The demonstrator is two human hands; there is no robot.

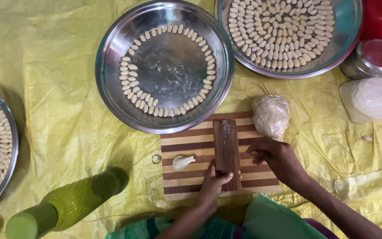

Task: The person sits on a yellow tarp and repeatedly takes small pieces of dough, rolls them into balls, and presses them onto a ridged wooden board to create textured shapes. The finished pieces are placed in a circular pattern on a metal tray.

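The left hand [215, 180] pinched the grooved wooden paddle [226, 152] at its near end on the striped board [177, 146]; the right hand [273, 155] lay curled beside it, holding nothing visible. The paddle looked stiff and light, easiest gripped along its edges.

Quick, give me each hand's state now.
Left hand: closed, pressing on the ridged wooden board.
Right hand: fingers curled at the board's right edge, holding nothing visible.
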